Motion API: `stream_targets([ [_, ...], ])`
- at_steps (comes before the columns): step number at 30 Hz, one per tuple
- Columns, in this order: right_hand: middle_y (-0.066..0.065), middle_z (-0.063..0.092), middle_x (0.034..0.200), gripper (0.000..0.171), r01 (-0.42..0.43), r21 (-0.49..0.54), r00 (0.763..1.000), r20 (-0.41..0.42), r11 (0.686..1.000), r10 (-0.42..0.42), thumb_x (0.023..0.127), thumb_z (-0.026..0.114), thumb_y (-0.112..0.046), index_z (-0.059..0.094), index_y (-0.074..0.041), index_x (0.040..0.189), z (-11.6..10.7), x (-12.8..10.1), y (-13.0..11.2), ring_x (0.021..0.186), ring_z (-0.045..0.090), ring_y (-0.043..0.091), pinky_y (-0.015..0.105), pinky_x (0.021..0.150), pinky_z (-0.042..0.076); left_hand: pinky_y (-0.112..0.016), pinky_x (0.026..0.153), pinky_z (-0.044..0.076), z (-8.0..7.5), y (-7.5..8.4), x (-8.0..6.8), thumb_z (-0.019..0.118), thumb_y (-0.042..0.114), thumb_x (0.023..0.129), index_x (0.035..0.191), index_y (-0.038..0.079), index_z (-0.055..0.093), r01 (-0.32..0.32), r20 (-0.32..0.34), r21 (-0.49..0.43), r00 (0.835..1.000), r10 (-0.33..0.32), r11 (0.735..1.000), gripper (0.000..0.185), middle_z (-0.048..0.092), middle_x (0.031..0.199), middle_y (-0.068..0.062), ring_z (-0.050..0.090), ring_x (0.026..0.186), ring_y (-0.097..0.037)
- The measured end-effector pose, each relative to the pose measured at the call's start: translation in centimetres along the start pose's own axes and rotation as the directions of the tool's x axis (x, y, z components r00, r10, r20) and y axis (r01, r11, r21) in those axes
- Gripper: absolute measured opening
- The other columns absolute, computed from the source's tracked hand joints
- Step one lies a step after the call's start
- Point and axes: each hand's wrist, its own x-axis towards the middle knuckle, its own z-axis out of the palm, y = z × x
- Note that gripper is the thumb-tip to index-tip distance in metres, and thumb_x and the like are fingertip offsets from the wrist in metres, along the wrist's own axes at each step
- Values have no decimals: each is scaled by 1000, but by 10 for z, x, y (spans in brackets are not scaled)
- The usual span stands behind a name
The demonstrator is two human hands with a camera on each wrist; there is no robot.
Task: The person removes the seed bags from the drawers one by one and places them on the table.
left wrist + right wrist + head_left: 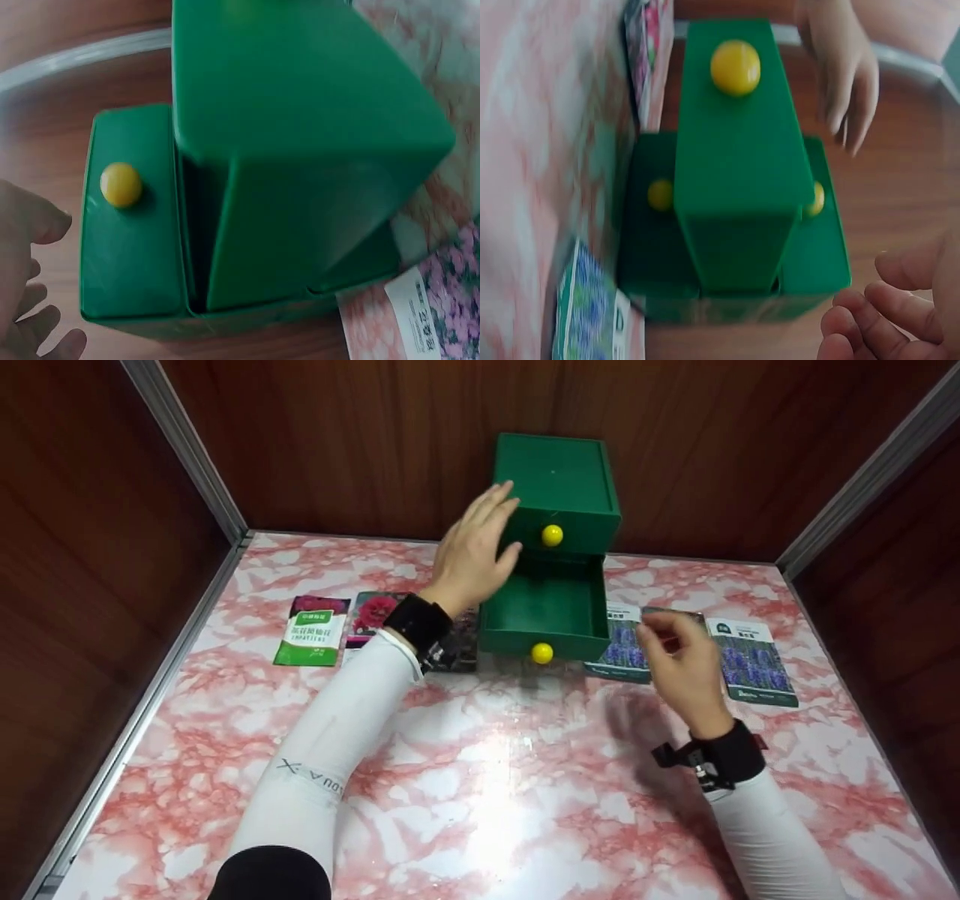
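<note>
While the left hand (pixel 471 556) rests with straight fingers against the green drawer box (pixel 556 502), the right hand (pixel 684 667) pinches a seed packet (pixel 673 624) just right of its pulled-out lower drawer (pixel 545 617).

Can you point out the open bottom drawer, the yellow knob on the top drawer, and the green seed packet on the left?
Open bottom drawer (pixel 546 611), head view, on its inside floor.
Top drawer's yellow knob (pixel 552 535), head view, on the middle of the ball.
Green seed packet (pixel 310 637), head view, on its white label.
</note>
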Motion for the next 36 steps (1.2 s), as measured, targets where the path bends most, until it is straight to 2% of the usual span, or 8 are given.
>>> stream_targets([
  [6,12,75,97,14,134,30,989,63,991,-136,102,79,2,79,2,116,21,-9,-17,82,63,9,15,75,50,-31,134,22,0,-10,8,66,23,114,168,3,44,52,88,49,995,-56,997,62,33,181,-9,24,169,-22],
  [11,10,71,98,17,205,43,965,160,978,-209,102,79,2,78,2,119,30,-16,-28,82,63,15,19,73,51,-28,133,23,1,-14,14,64,21,115,167,2,46,26,138,90,990,-39,996,59,42,176,-11,28,167,-22],
  [16,8,69,98,17,222,60,948,222,973,-230,103,79,-1,77,1,120,39,-20,-33,82,62,16,25,69,53,-29,132,29,-3,-18,16,65,21,114,166,7,51,-10,135,160,991,-12,987,55,50,172,-8,36,164,-21],
  [21,6,69,102,19,224,31,935,274,974,-224,103,81,-8,77,-2,121,49,-24,-35,85,63,17,28,71,54,-30,131,31,-6,-20,18,64,18,114,162,9,57,-6,136,187,991,-19,982,49,55,167,-5,43,160,-20],
  [26,7,69,101,23,280,-40,917,308,959,-255,103,83,-15,76,-3,121,59,-27,-36,85,67,17,30,73,59,-31,128,37,-8,-17,23,61,18,115,157,10,63,4,121,188,992,-27,982,42,61,162,-4,49,156,-19],
  [31,9,70,97,33,373,-175,893,335,911,-301,101,87,-27,75,-3,119,71,-28,-36,81,71,25,38,71,62,-33,126,41,-8,-16,24,61,19,116,156,12,65,31,105,190,993,-51,981,41,62,162,-2,50,155,-16],
  [36,9,74,99,41,406,-295,893,327,865,-308,100,88,-34,73,-5,124,80,-29,-35,81,72,28,44,73,63,-32,125,42,-7,-17,23,59,20,117,156,13,65,35,98,180,994,-53,983,40,61,162,-1,49,156,-15],
])
